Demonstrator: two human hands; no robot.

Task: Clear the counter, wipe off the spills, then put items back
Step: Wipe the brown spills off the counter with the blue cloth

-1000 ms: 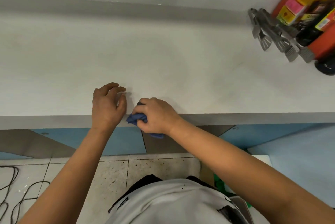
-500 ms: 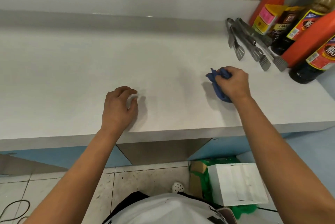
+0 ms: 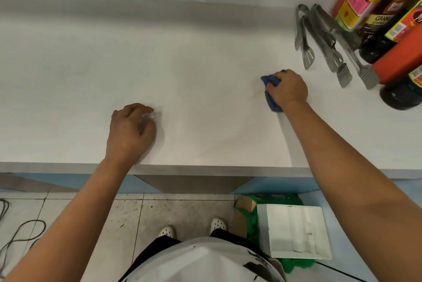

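Blue cloth (image 3: 270, 90) is bunched in my right hand (image 3: 287, 90), pressed on the white counter (image 3: 182, 64) near metal tongs (image 3: 324, 42). My left hand (image 3: 130, 131) rests loosely curled, empty, near the front edge.

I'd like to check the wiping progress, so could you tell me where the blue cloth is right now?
In the head view, the blue cloth is bunched under the right hand on the white counter, right of centre, just short of the metal tongs.

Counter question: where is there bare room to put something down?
The counter lies bare from its left end to the left hand, and between that and the right hand gripping the blue cloth. Tongs and bottles crowd the right end.
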